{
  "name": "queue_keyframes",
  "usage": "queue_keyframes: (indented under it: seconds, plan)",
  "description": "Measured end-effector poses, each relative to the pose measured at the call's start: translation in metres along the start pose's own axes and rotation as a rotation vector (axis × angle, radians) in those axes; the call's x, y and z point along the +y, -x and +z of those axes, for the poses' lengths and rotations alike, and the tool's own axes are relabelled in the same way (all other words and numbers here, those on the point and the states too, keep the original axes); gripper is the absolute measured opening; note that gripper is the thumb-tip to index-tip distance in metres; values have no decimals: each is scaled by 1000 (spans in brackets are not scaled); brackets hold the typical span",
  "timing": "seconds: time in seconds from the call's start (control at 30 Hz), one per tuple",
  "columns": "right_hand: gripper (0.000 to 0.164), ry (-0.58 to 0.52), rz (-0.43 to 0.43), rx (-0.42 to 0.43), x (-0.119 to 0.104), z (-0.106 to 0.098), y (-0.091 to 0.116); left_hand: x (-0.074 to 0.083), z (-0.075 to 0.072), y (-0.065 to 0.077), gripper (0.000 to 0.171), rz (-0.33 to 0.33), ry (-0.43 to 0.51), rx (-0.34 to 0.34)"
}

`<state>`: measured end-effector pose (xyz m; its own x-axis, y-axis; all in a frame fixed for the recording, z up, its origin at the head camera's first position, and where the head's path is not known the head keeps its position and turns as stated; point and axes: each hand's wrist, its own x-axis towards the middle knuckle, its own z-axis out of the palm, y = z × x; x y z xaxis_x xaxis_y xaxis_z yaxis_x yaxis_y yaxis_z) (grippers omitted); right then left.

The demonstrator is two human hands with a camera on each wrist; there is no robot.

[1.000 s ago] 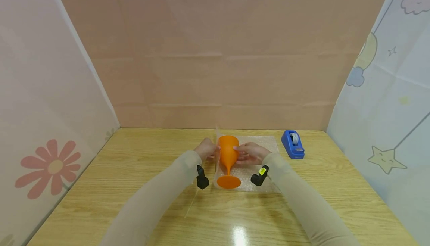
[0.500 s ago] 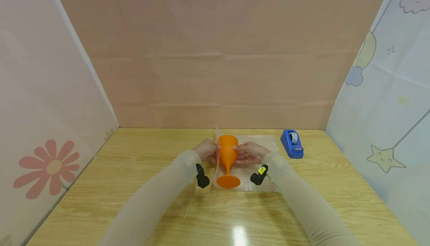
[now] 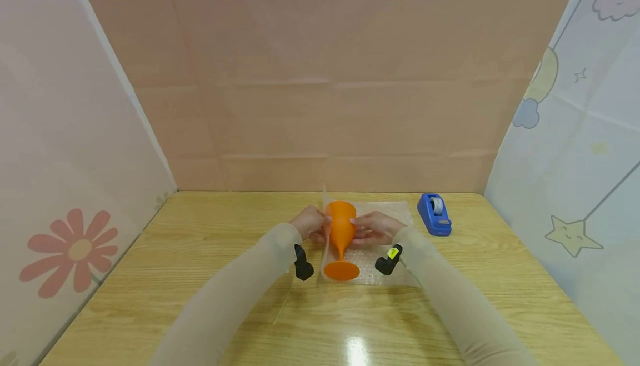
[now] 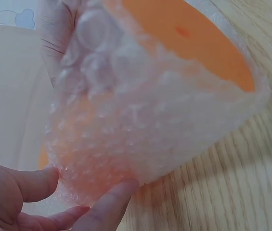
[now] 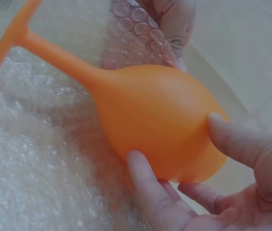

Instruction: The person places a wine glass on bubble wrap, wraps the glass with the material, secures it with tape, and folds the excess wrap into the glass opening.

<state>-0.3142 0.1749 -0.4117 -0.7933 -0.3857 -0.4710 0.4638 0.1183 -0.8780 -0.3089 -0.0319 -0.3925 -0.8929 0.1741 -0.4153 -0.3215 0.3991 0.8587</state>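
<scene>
An orange goblet (image 3: 342,231) lies on a sheet of bubble wrap (image 3: 397,213), its bowl toward the back and its round foot toward me. My right hand (image 3: 376,227) holds the bowl from the right; in the right wrist view its thumb and fingers (image 5: 148,185) touch the bowl's smooth side. My left hand (image 3: 308,221) pinches the sheet's raised left edge, standing up against the bowl. In the left wrist view the lifted bubble wrap (image 4: 121,125) covers much of the goblet, while its orange foot (image 4: 198,38) shows past the edge.
A blue tape dispenser (image 3: 435,216) with a roll of tape stands at the back right of the wooden table (image 3: 225,216). Patterned sheets hang at both sides, and a plain brownish backdrop (image 3: 325,105) closes off the back.
Both hands, the goblet and the raised wrap edge have shifted very slightly to the right. The grips look the same.
</scene>
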Motion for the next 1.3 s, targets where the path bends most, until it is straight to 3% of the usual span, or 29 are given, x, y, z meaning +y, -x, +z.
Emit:
queue_keyframes:
  seconds: [0.43,0.7,0.83,1.07,1.3]
  plan:
    - [46,-16,-6,-5,2,-6,3,2,4,-1,20,9,-1,7]
    - [51,145,-29,126,-12,5,7,2,4,-1,18,7,-21,4]
    - [43,241,-16,128,-20,10,10,4,4,1,20,8,-19,4]
    - [57,287,46,150,-27,14,10,6,3,2,18,13,-34,-11]
    - [41,351,3,143,-27,18,10,3,4,-1,17,21,-50,-4]
